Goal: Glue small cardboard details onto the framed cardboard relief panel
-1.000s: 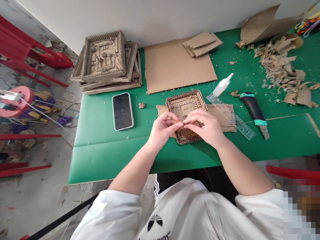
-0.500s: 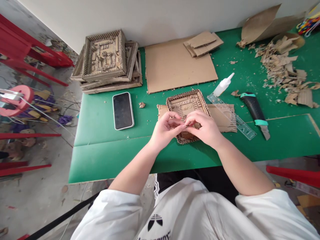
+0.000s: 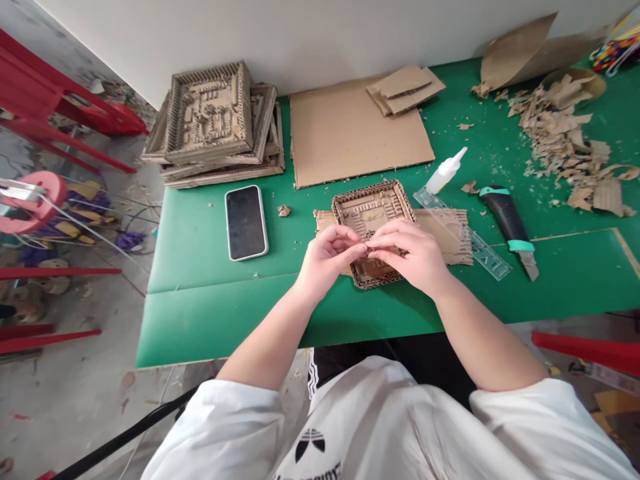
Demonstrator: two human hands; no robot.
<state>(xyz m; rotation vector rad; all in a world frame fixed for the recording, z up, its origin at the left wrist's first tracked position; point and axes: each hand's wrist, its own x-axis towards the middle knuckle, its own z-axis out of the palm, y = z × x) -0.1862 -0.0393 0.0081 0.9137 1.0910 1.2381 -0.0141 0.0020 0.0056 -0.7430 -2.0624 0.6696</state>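
Over a small cardboard tray with corrugated walls, my left hand and my right hand meet at the fingertips. Both hands are closed in a pinch; whatever lies between the fingers is too small to make out. The tray rests tilted on a strip of corrugated cardboard. Small cardboard pieces form a pattern inside it, and its lower part is partly hidden by my hands. Right of the tray lie a clear ruler, a white glue bottle and a black and teal cutter.
A phone lies at the left. Behind it stand stacked cardboard trays. A flat cardboard sheet bears smaller pieces. Torn scraps cover the back right of the green table.
My right hand's fingers have straightened somewhat and tipped over toward my left hand. Both pinching fingertips have shifted slightly left and up. The tray has stayed in place.
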